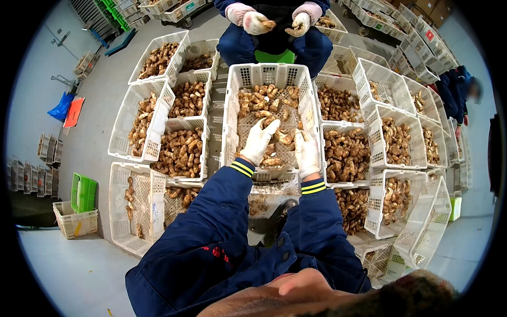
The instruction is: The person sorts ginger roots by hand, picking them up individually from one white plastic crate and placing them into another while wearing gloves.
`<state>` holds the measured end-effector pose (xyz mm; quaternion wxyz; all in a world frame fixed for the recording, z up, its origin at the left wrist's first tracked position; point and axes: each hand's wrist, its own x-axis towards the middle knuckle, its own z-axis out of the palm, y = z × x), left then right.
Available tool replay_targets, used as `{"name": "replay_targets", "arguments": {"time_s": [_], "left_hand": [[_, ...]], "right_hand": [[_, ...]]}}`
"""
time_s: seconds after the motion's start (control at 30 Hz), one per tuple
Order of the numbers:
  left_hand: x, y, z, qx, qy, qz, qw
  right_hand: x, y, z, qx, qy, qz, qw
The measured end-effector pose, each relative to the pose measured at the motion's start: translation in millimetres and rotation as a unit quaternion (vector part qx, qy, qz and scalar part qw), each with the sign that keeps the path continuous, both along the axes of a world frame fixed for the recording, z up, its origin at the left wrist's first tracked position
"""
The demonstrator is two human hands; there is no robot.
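Note:
Before me stands a white perforated plastic crate (233,107), partly filled with brown mushrooms (257,99) that look like matsutake. My left hand (259,140), in a white glove, is over its middle and holds a brown mushroom (270,120) between thumb and fingers. Close by on the right, my gloved right hand (306,152) is at the crate's right side, its fingertips around a small mushroom piece (300,125). Another mushroom (284,138) lies between my two hands. Small white bits lie on the crate floor.
Mushroom-filled crates stand left (158,158) and right (346,184). Across from me a seated co-worker's gloved hands (257,23) hold a mushroom. Another person (455,95) bends at the far right. Green baskets (84,193) sit at the left, near an orange board (74,112) and blue bag (61,106).

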<state>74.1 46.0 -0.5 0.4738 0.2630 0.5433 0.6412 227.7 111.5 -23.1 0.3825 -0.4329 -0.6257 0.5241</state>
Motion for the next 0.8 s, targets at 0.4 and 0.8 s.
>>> {"name": "replay_targets", "arguments": {"time_s": [0.4, 0.8], "left_hand": [[-26.5, -2.5, -11.4, 0.052, -0.171, 0.066, 0.982], [0.3, -2.0, -25.2, 0.019, -0.299, -0.047, 0.953]], "right_hand": [[23.9, -0.6, 31.4, -0.107, -0.249, 0.383, 0.883], [-11.5, -20.6, 38.1, 0.309, -0.196, 0.002, 0.930]]}}
